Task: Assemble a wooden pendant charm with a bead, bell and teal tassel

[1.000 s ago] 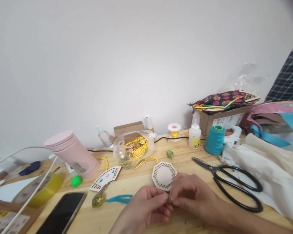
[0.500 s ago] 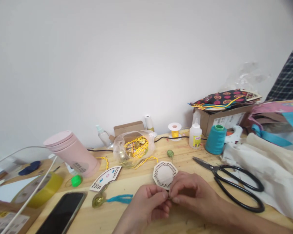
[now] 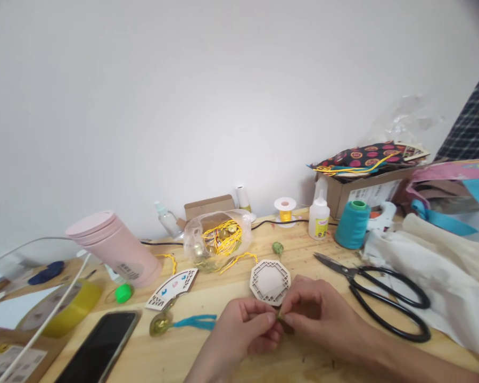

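Note:
My left hand and my right hand meet low in the middle of the view, thumbs and fingers pinched. Between their fingertips shows a small olive-gold piece, too small to tell whether it is cord or a bead. Just beyond the fingers lies an octagonal wooden pendant with a lattice rim and a yellow cord at its top. Behind it sits a small green ball of thread. To the left lies a fan-shaped pendant with a gold bell and a blue tassel.
Black-handled scissors lie to the right, near a teal thread cone and a glue bottle. At the back is a plastic bag of bells and yellow cords. Leftward stand a pink tumbler, a phone and yellow tape.
The view has shifted slightly, so the tabletop things sit a little higher. Both hands keep their pinch by the octagonal pendant; the olive-gold piece between the fingertips shows more clearly.

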A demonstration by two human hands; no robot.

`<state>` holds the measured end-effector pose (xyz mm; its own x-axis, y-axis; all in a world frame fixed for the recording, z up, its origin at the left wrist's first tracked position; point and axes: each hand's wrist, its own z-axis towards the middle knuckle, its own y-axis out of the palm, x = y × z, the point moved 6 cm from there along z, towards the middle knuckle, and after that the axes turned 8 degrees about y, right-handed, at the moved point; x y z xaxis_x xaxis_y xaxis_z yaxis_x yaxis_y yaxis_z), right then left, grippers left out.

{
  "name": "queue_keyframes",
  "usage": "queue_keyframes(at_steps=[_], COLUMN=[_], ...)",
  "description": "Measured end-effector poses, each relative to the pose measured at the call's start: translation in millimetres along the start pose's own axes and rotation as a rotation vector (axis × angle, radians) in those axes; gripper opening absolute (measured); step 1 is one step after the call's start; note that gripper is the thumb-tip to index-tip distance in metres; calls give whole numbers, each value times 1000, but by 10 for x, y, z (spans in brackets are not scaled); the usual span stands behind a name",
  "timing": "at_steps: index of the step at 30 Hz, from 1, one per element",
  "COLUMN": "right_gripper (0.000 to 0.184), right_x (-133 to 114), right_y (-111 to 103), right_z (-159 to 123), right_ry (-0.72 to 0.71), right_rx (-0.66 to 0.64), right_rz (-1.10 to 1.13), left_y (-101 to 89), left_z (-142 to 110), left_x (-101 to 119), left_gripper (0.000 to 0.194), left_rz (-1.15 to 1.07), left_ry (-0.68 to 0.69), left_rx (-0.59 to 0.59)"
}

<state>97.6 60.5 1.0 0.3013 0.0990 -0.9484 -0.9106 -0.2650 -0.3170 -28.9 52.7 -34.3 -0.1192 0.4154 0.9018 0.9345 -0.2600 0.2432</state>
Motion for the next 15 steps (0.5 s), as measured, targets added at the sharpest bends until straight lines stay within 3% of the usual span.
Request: queue_keyframes(at_steps=[8, 15], right_gripper=[11, 17], right_x=[-20, -42], right_y=[-3, -8], right_z=[-15, -14], right_ry=[-41, -117], right_rx=[-1, 65], right_rz=[-15, -188], left_y=[-11, -7], left_z=[10, 9], left_x=[0, -1], left_gripper=[16, 17], left_rz=[20, 22], left_ry=[-4, -16], left_rx=[1, 17])
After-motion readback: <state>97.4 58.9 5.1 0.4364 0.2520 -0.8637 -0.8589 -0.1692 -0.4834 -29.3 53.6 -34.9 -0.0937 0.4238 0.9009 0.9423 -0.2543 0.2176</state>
